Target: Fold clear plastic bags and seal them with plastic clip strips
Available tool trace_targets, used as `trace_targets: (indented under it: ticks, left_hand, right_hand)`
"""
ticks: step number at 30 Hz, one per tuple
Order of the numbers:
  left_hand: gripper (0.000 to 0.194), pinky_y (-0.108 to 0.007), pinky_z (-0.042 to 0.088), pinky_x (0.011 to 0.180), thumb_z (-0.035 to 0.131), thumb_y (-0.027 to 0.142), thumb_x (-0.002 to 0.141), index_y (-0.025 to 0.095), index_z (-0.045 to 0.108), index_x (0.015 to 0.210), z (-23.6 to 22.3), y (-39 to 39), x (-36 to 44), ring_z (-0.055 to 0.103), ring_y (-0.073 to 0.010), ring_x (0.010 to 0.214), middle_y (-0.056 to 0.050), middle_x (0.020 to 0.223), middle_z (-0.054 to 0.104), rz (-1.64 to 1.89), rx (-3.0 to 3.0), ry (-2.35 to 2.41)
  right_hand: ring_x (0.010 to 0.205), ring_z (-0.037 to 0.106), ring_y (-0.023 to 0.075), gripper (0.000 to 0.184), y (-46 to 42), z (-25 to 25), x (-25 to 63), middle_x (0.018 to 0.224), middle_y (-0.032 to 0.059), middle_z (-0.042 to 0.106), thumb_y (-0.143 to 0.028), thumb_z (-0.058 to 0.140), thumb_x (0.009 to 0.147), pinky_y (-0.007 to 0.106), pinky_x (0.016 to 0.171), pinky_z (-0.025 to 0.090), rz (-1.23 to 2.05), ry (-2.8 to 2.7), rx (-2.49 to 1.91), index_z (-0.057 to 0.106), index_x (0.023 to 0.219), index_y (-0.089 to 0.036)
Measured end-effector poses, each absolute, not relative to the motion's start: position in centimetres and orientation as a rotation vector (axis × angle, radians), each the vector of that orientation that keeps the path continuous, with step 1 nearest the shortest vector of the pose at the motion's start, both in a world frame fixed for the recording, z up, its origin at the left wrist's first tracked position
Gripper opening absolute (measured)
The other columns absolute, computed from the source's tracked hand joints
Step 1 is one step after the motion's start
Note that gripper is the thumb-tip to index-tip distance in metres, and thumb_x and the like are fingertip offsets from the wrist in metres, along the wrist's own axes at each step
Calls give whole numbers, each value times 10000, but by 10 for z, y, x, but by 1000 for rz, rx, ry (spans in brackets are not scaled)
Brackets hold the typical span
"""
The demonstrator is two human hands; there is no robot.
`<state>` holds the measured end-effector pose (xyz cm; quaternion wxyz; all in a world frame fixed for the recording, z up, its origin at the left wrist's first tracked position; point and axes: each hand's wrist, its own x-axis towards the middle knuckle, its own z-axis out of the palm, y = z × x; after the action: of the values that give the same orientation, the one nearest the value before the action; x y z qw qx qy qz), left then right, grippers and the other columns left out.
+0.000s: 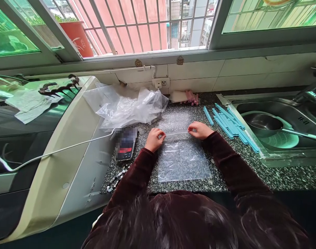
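Note:
A transparent plastic bag (183, 160) lies flat on the speckled counter in front of me. Its far edge is pinched at the left corner by my left hand (155, 139) and at the right corner by my right hand (200, 130). Between my hands that edge runs as a narrow whitish band, slightly raised or folded; I cannot tell which. To the right of my right hand lies a loose pile of light-blue plastic strips (229, 124). A phone (126, 143) with a lit screen rests left of my left hand.
A heap of crumpled plastic bags (132, 107) sits behind the phone. Pink strips (192, 97) lie near the wall socket (161, 83). At the right is a sink (310, 152) holding a pan (264, 123). A white cable (69, 148) crosses a large appliance (77, 166) at the left.

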<state>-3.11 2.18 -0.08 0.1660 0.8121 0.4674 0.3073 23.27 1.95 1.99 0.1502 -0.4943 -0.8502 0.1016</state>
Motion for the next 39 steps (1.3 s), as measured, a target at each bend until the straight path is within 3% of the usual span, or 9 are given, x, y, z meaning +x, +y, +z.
trace_targets:
  ticks: [39]
  left_hand:
    - [97, -337, 420, 799, 580, 156, 766, 203, 588, 681, -1, 22, -31, 519, -189, 827, -27, 761, 614, 903, 2316, 1286]
  right_hand:
    - [731, 548, 176, 113, 21, 17, 229, 728, 44, 664, -225, 534, 740, 279, 699, 384, 284, -2503, -1479, 636, 711, -187]
